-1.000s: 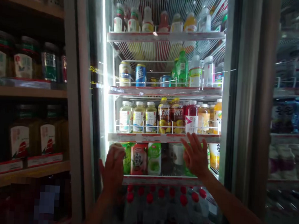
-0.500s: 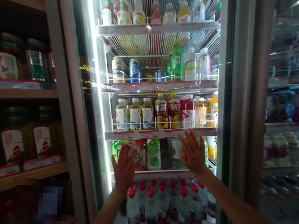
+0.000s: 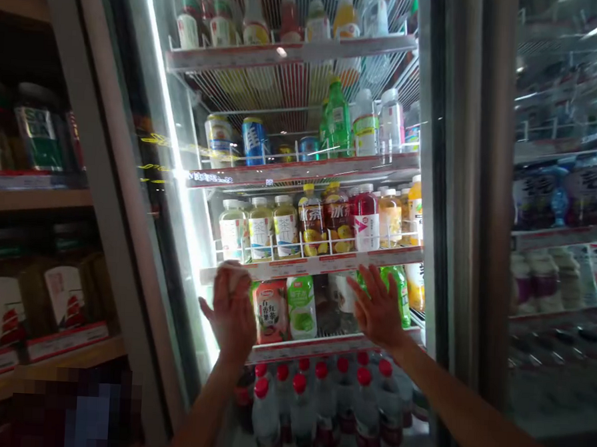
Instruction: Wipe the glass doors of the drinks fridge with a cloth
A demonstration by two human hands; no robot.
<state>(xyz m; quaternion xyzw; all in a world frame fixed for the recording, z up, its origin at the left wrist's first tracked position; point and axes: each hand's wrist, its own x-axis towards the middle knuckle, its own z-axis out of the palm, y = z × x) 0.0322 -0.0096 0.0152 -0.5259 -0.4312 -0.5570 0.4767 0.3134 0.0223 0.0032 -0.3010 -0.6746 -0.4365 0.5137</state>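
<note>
My left hand (image 3: 230,323) is raised against the glass door (image 3: 157,143) of a lit drinks fridge. A pale cloth (image 3: 236,268) is under its fingers, mostly covered by them. Farther right, my right hand (image 3: 377,308) has its fingers spread and appears to rest flat on the same glass, holding nothing. Behind the glass, between the hands, a red drink pack (image 3: 271,312) and a green-and-white bottle (image 3: 301,307) stand on a shelf.
Shelves above hold juice bottles, cans (image 3: 253,141) and tea bottles (image 3: 312,221). Red-capped bottles (image 3: 303,410) stand at the bottom. A metal door frame (image 3: 473,192) is at right; wooden shelves with jars (image 3: 9,288) are at left.
My left hand and the cloth have shifted left and slightly up over the glass. My right hand stays spread in nearly the same spot. The view has turned a little to the right.
</note>
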